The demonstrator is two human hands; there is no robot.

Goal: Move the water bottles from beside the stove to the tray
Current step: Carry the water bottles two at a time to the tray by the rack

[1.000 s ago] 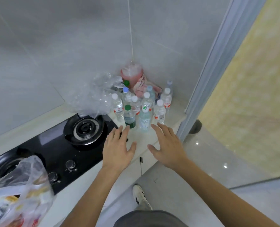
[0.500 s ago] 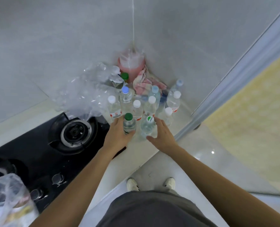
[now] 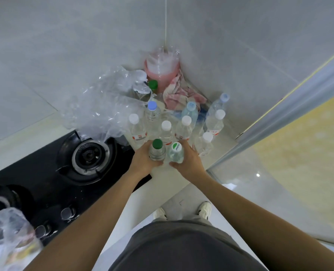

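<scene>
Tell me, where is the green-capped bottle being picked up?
The green-capped bottle stands front of the cluster, gripped by the left hand, right of the stove burner.

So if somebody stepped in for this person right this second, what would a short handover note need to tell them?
Left hand: grips the green-capped bottle, front of the cluster.
Right hand: grips the bottle with the white-and-green cap beside it.
Both bottles appear to stand on the counter right of the stove; whether they are lifted is unclear.
Other bottles crowd the corner behind.
Done: none moved, judging by the full cluster. The tray is not in view.
Left: carry these two over, then the others.
</scene>
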